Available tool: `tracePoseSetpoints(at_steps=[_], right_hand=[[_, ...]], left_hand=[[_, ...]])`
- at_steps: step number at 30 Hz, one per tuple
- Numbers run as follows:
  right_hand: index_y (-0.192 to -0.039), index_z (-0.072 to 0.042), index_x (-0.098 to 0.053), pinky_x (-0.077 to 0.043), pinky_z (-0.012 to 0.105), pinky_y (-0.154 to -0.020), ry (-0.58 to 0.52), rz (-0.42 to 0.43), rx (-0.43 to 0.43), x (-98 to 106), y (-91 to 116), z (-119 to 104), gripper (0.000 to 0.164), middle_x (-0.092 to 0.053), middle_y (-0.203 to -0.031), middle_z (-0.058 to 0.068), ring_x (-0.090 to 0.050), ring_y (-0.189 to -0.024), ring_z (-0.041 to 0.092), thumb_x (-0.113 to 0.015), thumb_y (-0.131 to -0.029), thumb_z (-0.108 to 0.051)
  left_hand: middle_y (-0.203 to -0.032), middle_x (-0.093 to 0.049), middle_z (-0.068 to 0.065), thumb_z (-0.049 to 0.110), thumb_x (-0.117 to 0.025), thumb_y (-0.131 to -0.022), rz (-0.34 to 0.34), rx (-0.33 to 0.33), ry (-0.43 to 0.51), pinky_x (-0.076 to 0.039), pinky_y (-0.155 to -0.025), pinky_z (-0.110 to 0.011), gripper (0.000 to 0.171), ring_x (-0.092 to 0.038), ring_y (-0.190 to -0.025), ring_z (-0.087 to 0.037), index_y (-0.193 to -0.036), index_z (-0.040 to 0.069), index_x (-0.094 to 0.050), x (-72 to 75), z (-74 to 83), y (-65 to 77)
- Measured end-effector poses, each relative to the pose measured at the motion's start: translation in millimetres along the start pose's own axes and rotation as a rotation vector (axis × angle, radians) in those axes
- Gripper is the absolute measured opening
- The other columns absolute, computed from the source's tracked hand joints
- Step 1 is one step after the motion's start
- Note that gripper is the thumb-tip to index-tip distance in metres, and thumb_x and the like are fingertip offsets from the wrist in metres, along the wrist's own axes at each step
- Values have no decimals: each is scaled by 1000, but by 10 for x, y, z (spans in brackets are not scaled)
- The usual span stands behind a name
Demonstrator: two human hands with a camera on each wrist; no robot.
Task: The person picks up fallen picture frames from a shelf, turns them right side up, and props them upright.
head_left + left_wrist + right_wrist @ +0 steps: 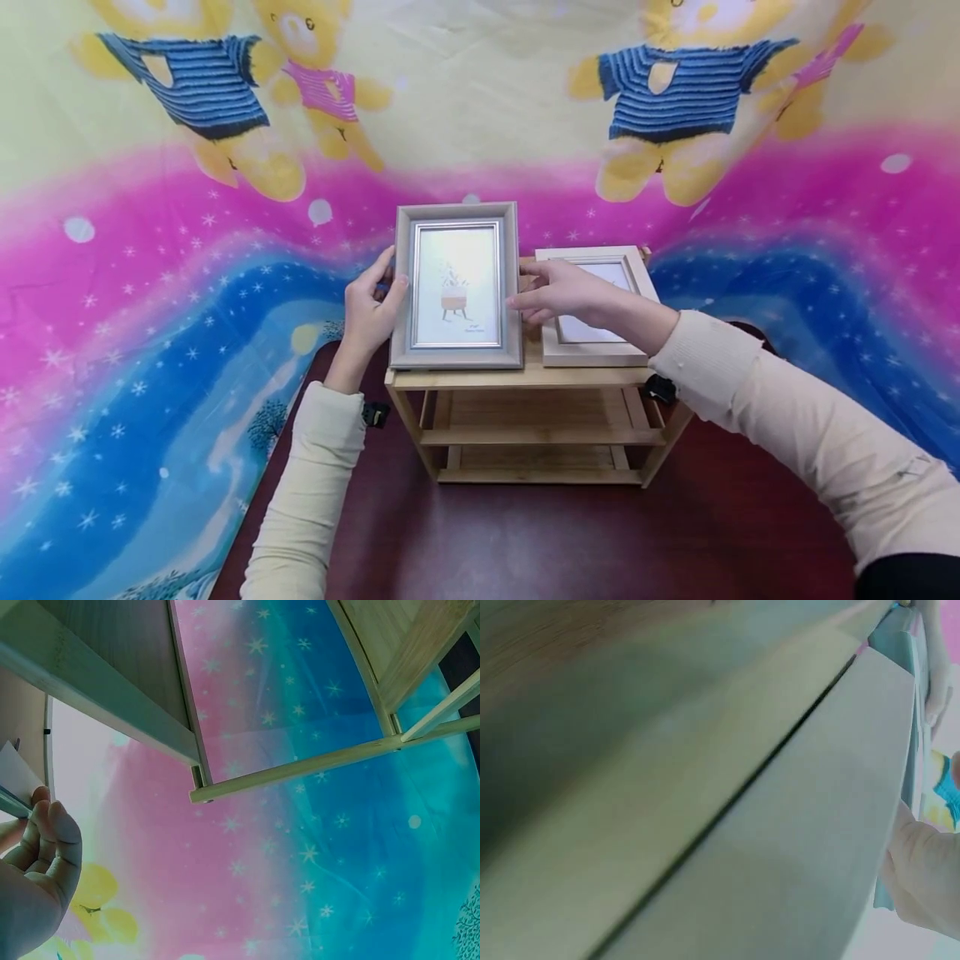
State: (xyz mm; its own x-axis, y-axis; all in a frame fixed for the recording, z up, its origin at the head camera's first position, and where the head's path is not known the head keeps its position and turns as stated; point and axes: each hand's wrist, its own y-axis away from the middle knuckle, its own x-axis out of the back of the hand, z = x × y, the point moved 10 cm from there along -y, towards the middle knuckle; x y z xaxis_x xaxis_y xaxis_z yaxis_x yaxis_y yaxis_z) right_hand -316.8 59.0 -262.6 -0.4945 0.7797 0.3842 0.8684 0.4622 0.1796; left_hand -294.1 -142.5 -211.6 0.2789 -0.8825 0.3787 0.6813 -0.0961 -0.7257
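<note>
We hold the gray frame (459, 287) at the rack (517, 380) top, left hand (369, 307) and right hand (564, 290) fingers clamped on opposite edges.

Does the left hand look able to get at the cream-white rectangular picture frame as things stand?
Probably not: the left hand grips the left edge of the grey rectangular picture frame, which, with the right hand, lies between it and the cream-white frame.

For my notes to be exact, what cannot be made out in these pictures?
Head: some fingertips of the left hand, hidden behind the grey frame.
Head: part of the white frame, covered by right hand.
Head: grey frame's print, too small.
Right wrist: right hand, cut off by right edge.
</note>
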Motion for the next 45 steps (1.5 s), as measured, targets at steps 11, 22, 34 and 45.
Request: tracePoseSetpoints(at_steps=[11, 22, 34, 45], right_hand=[[-130, 9, -34, -53, 40, -72, -37, 4, -29, 52, -71, -38, 52, -55, -104, 25, -64, -73, 22, -59, -86, -3], [-122, 9, -39, -53, 40, -72, 29, 54, -24, 135, -39, -104, 48, -59, -98, 24, -66, -78, 29, -64, -83, -4], [-118, 6, -43, -52, 42, -74, 18, 162, 40, 271, 36, -183, 44, -62, -93, 22, -66, -76, 26, -66, -81, -2], [-131, 2, -37, -51, 42, -77, 47, 210, 70, 311, 81, -257, 60, -59, -104, 23, -65, -81, 25, -67, -79, -1]], left_hand=[[-80, -55, -29, -7, -52, -85, 23, -59, -7, -33, -52, -21, 39, -41, -56, -22, -122, -16, -47, 33, 71, 6], [-83, -56, -28, -6, -54, -85, 42, -56, 64, -31, -51, -20, 41, -39, -57, -16, -124, -14, -46, 78, 89, -4], [-103, -57, -30, -3, -56, -87, 17, 80, 257, -45, -63, -14, 47, -54, -84, -8, -131, -6, -41, 87, 23, -42], [-108, -63, -14, -5, -62, -82, 108, 68, 356, -50, -71, -23, 48, -59, -87, -9, -128, 1, -49, 135, -203, -53]])
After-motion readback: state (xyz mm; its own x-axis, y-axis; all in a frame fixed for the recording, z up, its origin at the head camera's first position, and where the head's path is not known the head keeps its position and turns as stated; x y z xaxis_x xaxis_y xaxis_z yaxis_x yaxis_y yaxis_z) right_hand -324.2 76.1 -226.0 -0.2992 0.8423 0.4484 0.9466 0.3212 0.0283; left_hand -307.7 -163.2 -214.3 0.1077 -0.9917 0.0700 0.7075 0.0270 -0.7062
